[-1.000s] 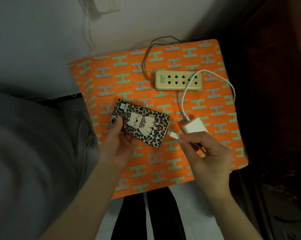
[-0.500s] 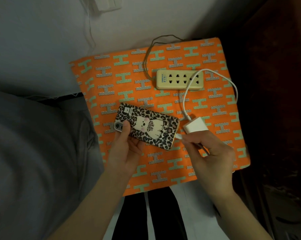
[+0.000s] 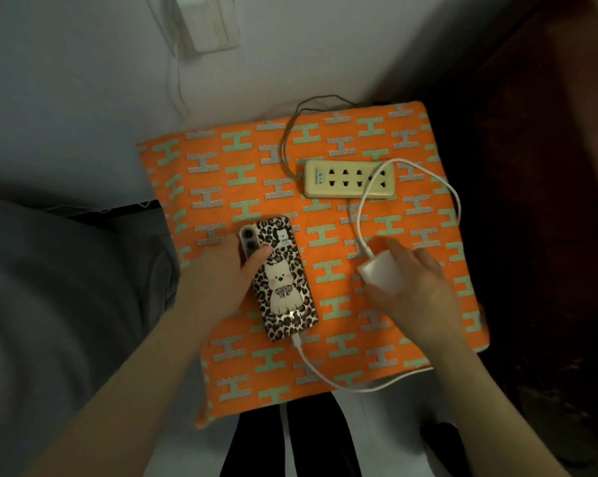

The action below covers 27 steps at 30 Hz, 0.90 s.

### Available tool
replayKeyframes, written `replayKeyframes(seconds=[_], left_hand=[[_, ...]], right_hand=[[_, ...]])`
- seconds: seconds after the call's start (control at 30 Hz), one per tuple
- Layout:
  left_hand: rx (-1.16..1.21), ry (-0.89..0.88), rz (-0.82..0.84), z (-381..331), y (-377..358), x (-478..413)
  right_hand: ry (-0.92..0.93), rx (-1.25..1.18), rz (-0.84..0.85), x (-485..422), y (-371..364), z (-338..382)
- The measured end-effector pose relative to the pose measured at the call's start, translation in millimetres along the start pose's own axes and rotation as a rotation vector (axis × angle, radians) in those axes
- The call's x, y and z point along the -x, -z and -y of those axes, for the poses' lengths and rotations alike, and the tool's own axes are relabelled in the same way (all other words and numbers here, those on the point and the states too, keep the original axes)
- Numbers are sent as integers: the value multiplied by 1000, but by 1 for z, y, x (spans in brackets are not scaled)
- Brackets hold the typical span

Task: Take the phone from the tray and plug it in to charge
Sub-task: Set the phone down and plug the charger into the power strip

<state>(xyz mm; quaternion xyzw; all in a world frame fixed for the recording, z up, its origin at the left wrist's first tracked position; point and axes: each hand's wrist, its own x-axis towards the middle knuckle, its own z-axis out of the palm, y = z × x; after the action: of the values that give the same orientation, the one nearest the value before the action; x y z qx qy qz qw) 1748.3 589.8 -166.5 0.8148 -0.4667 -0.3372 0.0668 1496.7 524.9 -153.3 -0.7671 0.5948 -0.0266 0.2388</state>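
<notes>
The phone (image 3: 285, 287), in a leopard-print case with a white cartoon dog, lies face down on the orange patterned tray (image 3: 221, 187). My left hand (image 3: 221, 280) rests on its upper left, thumb across the case near the camera lenses. A white cable (image 3: 325, 371) is plugged into the phone's bottom end and loops around the tray's front edge. My right hand (image 3: 418, 290) grips the white charger block (image 3: 381, 273) to the right of the phone. The cream power strip (image 3: 349, 178) lies farther back with the cable looping over its right end; its sockets hold no plug.
The strip's brown cord (image 3: 290, 132) runs off the tray's back edge toward the white wall. A wall fitting (image 3: 208, 22) hangs above. Dark furniture (image 3: 531, 201) stands at the right. Grey clothing (image 3: 49, 304) fills the left.
The cable end went into the phone's bottom port. The phone turned from lying crosswise to pointing lengthwise toward me. My right hand left the connector and took hold of the charger block.
</notes>
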Motion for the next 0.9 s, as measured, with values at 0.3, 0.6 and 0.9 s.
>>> replayKeyframes(seconds=[0.3, 0.6, 0.9], left_hand=[[-66, -492, -218, -55, 23, -51], [11, -437, -232, -84, -4, -84], [58, -415, -231, -83, -8, -81]], right_hand=[[-209, -922, -140, -68, 30, 20], [-33, -503, -452, -97, -3, 59], [5, -269, -508, -100, -14, 62]])
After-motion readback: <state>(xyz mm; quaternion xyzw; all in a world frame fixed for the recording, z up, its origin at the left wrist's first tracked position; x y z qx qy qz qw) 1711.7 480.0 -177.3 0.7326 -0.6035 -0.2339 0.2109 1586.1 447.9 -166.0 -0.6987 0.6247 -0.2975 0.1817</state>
